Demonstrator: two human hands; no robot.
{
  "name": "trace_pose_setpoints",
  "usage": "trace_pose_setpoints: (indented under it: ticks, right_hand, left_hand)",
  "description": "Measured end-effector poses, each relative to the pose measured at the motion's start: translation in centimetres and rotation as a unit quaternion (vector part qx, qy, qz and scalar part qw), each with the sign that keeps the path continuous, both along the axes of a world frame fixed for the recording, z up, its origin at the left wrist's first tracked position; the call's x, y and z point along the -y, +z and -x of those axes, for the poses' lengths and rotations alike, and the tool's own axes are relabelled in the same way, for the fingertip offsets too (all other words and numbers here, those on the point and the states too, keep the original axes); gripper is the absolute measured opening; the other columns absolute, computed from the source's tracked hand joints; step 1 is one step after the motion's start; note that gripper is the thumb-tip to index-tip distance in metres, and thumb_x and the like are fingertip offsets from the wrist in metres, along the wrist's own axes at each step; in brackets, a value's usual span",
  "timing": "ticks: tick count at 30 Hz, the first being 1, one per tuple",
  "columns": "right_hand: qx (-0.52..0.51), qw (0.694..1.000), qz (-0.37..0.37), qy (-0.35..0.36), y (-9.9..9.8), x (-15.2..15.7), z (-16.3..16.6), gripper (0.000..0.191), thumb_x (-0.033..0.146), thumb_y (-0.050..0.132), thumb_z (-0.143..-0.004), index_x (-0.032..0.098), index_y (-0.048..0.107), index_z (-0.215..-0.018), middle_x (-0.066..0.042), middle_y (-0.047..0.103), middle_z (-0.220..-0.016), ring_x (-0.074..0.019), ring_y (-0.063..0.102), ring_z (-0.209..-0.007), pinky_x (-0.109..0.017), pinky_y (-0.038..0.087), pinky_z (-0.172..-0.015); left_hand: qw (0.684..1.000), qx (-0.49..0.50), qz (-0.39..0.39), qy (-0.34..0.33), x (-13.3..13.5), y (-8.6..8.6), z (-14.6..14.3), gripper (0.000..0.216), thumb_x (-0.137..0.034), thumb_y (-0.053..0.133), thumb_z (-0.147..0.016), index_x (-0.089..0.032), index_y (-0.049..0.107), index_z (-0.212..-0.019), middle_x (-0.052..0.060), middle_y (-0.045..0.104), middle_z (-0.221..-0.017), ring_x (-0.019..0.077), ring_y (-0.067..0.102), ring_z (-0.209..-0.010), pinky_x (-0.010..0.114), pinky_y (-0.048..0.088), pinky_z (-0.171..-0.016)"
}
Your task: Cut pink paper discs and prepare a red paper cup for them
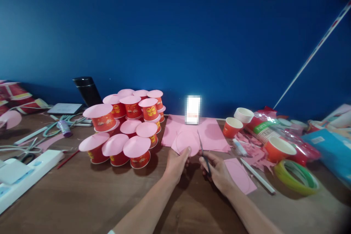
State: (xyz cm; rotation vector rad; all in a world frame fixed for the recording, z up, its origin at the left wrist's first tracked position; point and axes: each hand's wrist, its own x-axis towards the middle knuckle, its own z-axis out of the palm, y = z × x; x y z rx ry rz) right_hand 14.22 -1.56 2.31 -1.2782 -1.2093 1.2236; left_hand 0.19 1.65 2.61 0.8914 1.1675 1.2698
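Note:
Between thumb and fingers, my left hand [177,163] grips a piece of pink paper [189,142] that bears a drawn circle and has a partly rounded edge. My right hand [216,171] is closed around a pair of scissors [204,153], whose blades point up and away along the right edge of that paper. Whether the blades touch the paper, I cannot tell. Under and beyond both hands lies a stack of pink sheets [215,135]. Beside my right wrist rests another pink piece [240,175] with a circle outline.
Red paper cups topped with pink discs [130,124] stand stacked at left. A lit phone [193,109] leans against the blue wall. To the right are loose cups [279,149], pink scraps [256,155], a white pen [257,176] and a tape roll [296,177]. A power strip [30,179] lies far left.

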Motion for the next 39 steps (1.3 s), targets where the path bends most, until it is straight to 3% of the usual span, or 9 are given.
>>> trace_pose_setpoints:
  ticks: [6, 19, 39]
  right_hand:
    - [-0.004, 1.0, 0.005, 0.009, 0.4, 0.1, 0.1, 0.049, 0.051, 0.064, -0.072, 0.016, 0.06, -0.106, 0.004, 0.048, -0.056, -0.008, 0.044, -0.044, -0.015, 0.029, -0.034]
    - [-0.007, 1.0, -0.011, 0.011, 0.0, 0.0, -0.2, 0.046, 0.05, 0.064, -0.074, 0.016, 0.061, -0.106, 0.004, 0.049, -0.056, -0.0077, 0.045, -0.044, -0.015, 0.03, -0.034]
    - [-0.024, 1.0, 0.0, 0.012, -0.3, 0.1, -0.1, 0.046, 0.051, 0.065, -0.073, 0.018, 0.061, -0.106, 0.006, 0.047, -0.054, -0.0075, 0.041, -0.043, -0.017, 0.03, -0.037]
  left_hand:
    - [0.999, 0.006, -0.04, -0.011, -0.3, 0.4, 0.3, 0.024, -0.034, 0.068, -0.065, -0.013, 0.057, -0.065, -0.005, 0.048, -0.045, 0.0048, 0.039, -0.036, 0.017, 0.032, -0.036]
    - [1.0, -0.008, -0.022, 0.009, 0.1, 1.3, 0.1, 0.023, -0.032, 0.071, -0.061, -0.013, 0.058, -0.067, -0.005, 0.047, -0.044, 0.0056, 0.038, -0.036, 0.018, 0.032, -0.035]
    - [0.999, -0.014, -0.039, 0.0, -0.4, 0.1, 0.4, 0.027, -0.037, 0.068, -0.064, -0.012, 0.057, -0.063, -0.003, 0.049, -0.045, 0.0051, 0.039, -0.036, 0.017, 0.031, -0.035]
